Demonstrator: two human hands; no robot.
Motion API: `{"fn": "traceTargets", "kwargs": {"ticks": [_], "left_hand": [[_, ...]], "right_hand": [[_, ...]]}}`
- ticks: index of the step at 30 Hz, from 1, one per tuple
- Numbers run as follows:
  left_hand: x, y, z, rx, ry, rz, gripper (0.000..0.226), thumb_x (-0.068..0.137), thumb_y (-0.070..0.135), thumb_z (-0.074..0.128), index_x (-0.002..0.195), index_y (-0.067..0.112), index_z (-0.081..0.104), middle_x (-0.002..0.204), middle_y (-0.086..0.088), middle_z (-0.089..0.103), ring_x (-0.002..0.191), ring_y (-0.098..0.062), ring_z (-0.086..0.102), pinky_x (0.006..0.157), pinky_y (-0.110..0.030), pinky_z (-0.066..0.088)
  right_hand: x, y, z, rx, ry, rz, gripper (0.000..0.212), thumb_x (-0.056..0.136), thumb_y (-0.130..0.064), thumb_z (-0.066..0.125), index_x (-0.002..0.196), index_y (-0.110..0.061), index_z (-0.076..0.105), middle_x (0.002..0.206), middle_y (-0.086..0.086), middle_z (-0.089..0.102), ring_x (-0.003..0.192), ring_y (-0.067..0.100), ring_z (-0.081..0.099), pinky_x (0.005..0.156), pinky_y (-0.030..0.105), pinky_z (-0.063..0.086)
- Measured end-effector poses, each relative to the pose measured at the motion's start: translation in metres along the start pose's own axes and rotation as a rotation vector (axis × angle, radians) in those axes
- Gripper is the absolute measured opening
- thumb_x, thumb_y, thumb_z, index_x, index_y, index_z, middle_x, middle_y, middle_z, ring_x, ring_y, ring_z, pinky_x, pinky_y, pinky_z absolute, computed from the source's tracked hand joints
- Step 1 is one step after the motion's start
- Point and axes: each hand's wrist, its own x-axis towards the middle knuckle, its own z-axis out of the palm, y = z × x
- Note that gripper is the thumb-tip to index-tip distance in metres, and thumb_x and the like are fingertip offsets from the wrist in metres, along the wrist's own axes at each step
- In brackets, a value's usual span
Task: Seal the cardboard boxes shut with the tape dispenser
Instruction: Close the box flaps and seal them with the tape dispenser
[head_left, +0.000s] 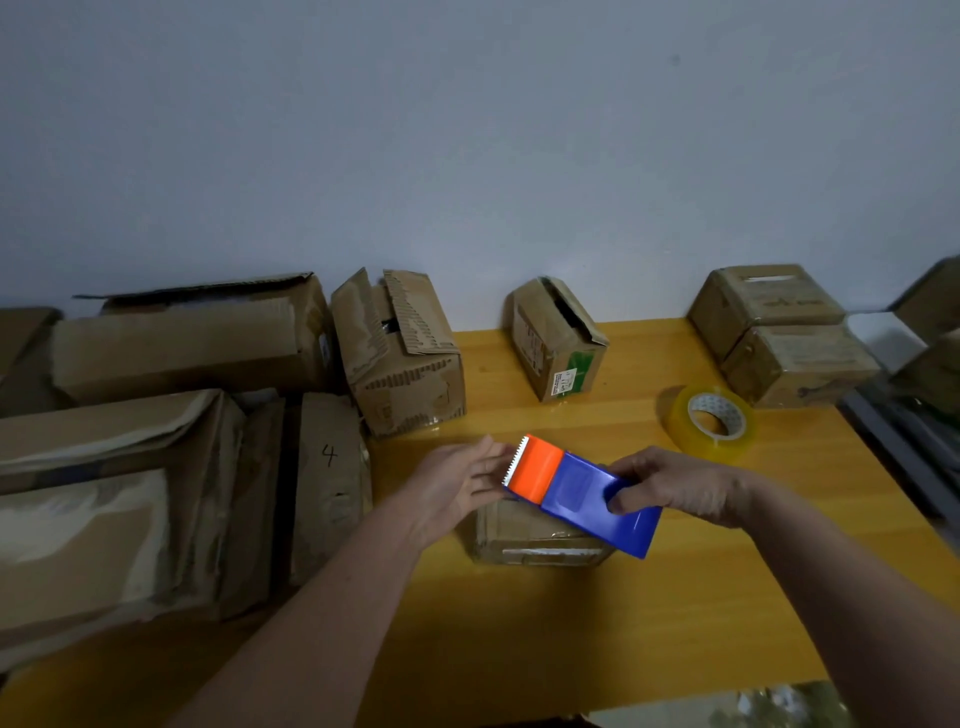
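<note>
My right hand (670, 486) grips the blue body of a blue and orange tape dispenser (576, 491), thumb on its top face. The toothed orange end points left toward my left hand (462, 480), whose straight fingers reach up to that end. Whether they touch it I cannot tell. Under the dispenser a small cardboard box (535, 538) lies on the yellow table (571, 623), mostly hidden by the dispenser and both hands. A spare roll of clear tape (711, 423) lies flat to the right.
Large cardboard boxes (130, 493) crowd the left side. A torn open box (405, 353) and a small open box (558, 340) stand at the back. Two stacked closed boxes (784, 332) sit at the back right. The table's right edge runs close by.
</note>
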Motion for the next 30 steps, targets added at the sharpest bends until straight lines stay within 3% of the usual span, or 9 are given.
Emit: {"fn": "traceTargets", "kwargs": {"ticks": [2,4,9,13,18,23,27,30], "left_hand": [[0.001,-0.001,0.000,-0.016,-0.012,0.006,0.023,0.094,0.018,0.058,0.111,0.003,0.064,0.105,-0.014,0.072,0.098,-0.025,0.068,0.092,-0.041,0.053],[0.001,-0.003,0.003,-0.038,-0.007,0.005,0.025,0.091,0.014,0.063,0.112,0.000,0.063,0.101,-0.014,0.072,0.093,-0.024,0.070,0.089,-0.041,0.054],[0.002,-0.010,0.012,-0.025,0.146,-0.002,0.023,0.086,0.006,0.068,0.108,0.000,0.062,0.090,-0.013,0.072,0.073,-0.018,0.070,0.068,-0.029,0.057],[0.007,-0.021,0.009,-0.117,0.328,-0.011,0.004,0.088,0.003,0.065,0.092,0.002,0.065,0.089,-0.011,0.068,0.072,-0.017,0.064,0.073,-0.030,0.053],[0.005,-0.039,-0.017,-0.156,0.522,-0.010,0.008,0.082,0.001,0.069,0.084,0.009,0.066,0.094,-0.010,0.068,0.086,-0.018,0.065,0.067,-0.023,0.053],[0.013,-0.055,-0.013,-0.095,0.643,0.108,0.016,0.086,0.004,0.068,0.077,0.017,0.066,0.086,-0.003,0.068,0.080,-0.013,0.065,0.060,-0.017,0.049],[0.025,-0.067,-0.014,-0.110,0.724,0.112,0.006,0.089,0.006,0.066,0.088,0.011,0.070,0.079,-0.001,0.067,0.072,-0.011,0.062,0.065,-0.021,0.048],[0.035,-0.073,-0.017,-0.144,0.767,0.093,0.002,0.088,0.008,0.068,0.090,0.009,0.068,0.077,-0.002,0.066,0.068,-0.012,0.060,0.063,-0.021,0.048]], "right_hand": [[0.001,0.002,0.002,0.027,0.026,0.004,0.052,0.068,-0.039,0.082,0.109,-0.011,0.068,0.102,0.006,0.073,0.094,0.019,0.067,0.084,0.031,0.052],[0.003,0.003,0.006,0.044,0.068,0.013,0.053,0.065,-0.050,0.075,0.103,-0.013,0.071,0.096,0.002,0.074,0.087,0.015,0.070,0.078,0.027,0.055],[0.014,0.001,0.017,0.057,0.257,-0.020,0.054,0.065,-0.048,0.078,0.089,0.000,0.073,0.073,0.002,0.073,0.060,0.007,0.066,0.053,0.016,0.048],[0.019,-0.004,0.020,-0.052,0.311,-0.041,0.043,0.064,-0.047,0.081,0.078,-0.008,0.072,0.065,-0.004,0.071,0.059,0.005,0.066,0.052,0.017,0.047],[0.021,-0.007,0.010,-0.286,0.373,0.010,0.044,0.062,-0.056,0.080,0.077,-0.016,0.067,0.072,-0.003,0.069,0.068,0.010,0.065,0.056,0.022,0.046],[0.033,-0.013,0.018,-0.423,0.402,0.074,0.053,0.062,-0.064,0.076,0.078,-0.015,0.065,0.073,0.000,0.066,0.069,0.013,0.062,0.057,0.026,0.046],[0.041,-0.023,0.021,-0.547,0.435,0.102,0.060,0.058,-0.073,0.071,0.078,-0.018,0.057,0.075,-0.001,0.059,0.071,0.013,0.056,0.053,0.025,0.038],[0.049,-0.029,0.026,-0.641,0.452,0.120,0.065,0.059,-0.078,0.067,0.085,-0.019,0.058,0.080,-0.002,0.058,0.075,0.015,0.055,0.056,0.026,0.042]]}}
